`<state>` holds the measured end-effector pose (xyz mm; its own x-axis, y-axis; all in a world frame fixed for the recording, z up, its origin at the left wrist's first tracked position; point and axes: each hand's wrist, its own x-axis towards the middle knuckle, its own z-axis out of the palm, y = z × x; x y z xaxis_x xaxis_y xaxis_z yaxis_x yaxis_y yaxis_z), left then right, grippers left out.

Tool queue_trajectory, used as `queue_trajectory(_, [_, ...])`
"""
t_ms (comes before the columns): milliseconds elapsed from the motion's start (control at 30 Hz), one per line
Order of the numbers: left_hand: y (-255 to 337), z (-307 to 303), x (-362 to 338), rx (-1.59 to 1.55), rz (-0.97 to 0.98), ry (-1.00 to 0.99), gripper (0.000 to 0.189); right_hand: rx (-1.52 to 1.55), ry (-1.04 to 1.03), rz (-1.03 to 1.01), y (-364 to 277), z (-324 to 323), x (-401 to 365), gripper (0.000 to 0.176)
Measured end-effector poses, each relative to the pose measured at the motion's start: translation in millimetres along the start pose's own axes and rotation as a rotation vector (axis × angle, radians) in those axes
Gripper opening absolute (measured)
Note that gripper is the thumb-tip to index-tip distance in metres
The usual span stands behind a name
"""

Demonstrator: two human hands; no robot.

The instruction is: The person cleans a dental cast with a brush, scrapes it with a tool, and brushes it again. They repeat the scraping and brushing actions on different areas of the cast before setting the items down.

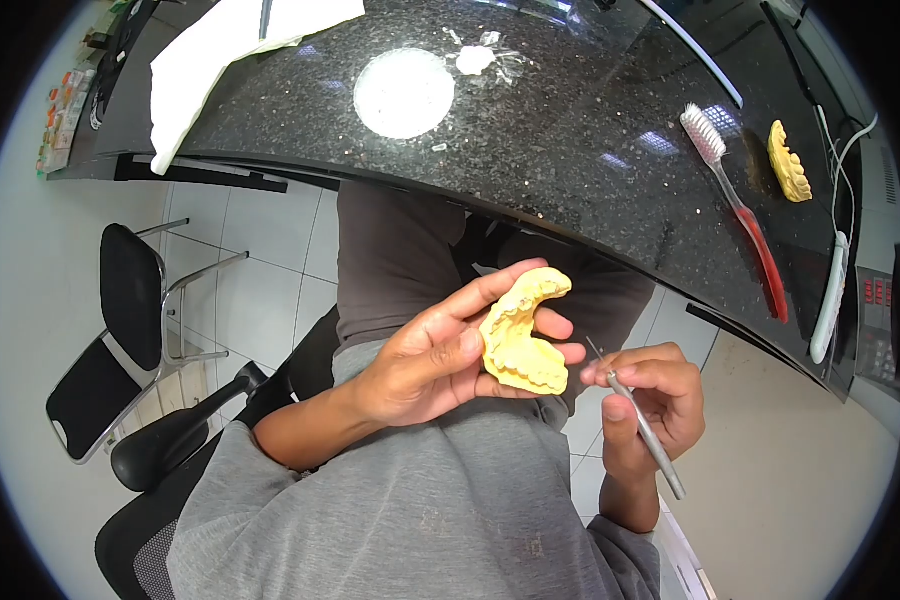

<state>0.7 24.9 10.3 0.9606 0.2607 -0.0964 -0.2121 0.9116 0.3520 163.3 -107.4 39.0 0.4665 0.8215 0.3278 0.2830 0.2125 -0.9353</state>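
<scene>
My left hand (425, 355) holds a yellow plaster dental cast (520, 345) above my lap, its horseshoe curve opening to the right. The thumb lies on the near side, and the other fingers support it from behind and below. To the right of the cast, my right hand (670, 390) grips a slim metal-handled tool (652, 442) in a pen-like hold. Its thin pointed tip reaches up and left, close to the cast but apart from it. I cannot make out the exact kind of tip.
On the dark speckled table (560, 130) lie a red-handled toothbrush (740, 210), another yellow cast (788, 165), a white handheld device (830, 300) with a cable, and a white sheet (220, 60). White residue (477, 60) marks the surface. A black chair (130, 290) stands left.
</scene>
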Motion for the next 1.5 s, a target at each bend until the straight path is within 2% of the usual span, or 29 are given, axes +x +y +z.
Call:
queue_trajectory(100, [0, -2, -1, -0.055, -0.019, 0.002, 0.071, -0.081, -0.006, 0.074, -5, -3, -3, 0.023])
queue_trajectory(167, [2, -3, -2, -0.087, -0.040, -0.006, 0.071, -0.079, 0.086, 0.036, -4, 1, -2, 0.023])
queue_trajectory(333, [1, 1, -2, -0.079, -0.038, -0.023, 0.071, -0.142, 0.037, -0.077, -3, 4, 14, 0.023])
queue_trajectory(400, [1, 4, -2, 0.015, -0.036, -0.001, 0.072, -0.171, 0.015, -0.121, -3, 10, 16, 0.023])
queue_trajectory(467, [0, 4, -4, 0.030, -0.040, 0.000, 0.075, -0.139, 0.046, -0.128, 1, 15, 15, 0.023])
queue_trajectory(667, [2, 8, -6, 0.145, -0.010, 0.009, 0.091, -0.196, -0.028, -0.146, -2, 11, 20, 0.022])
queue_trajectory(767, [8, 9, -10, 0.180, -0.117, 0.082, 0.098, -0.169, -0.087, -0.131, -5, 6, 24, 0.021])
queue_trajectory(800, [9, 8, -10, 0.178, -0.116, 0.082, 0.098, -0.153, -0.140, -0.123, -5, 4, 24, 0.022])
queue_trajectory(933, [12, 8, -12, 0.188, -0.137, 0.107, 0.098, -0.087, -0.094, -0.060, -6, 7, 20, 0.023])
queue_trajectory(1000, [13, 9, -13, 0.195, -0.131, 0.129, 0.098, -0.058, -0.153, -0.004, -9, 7, 23, 0.025])
queue_trajectory(1100, [14, 9, -13, 0.196, -0.111, 0.121, 0.097, -0.085, -0.220, -0.037, -8, 6, 24, 0.024])
queue_trajectory(1500, [17, 9, -17, 0.240, -0.135, 0.124, 0.096, -0.128, -0.250, -0.022, -12, 8, 25, 0.023])
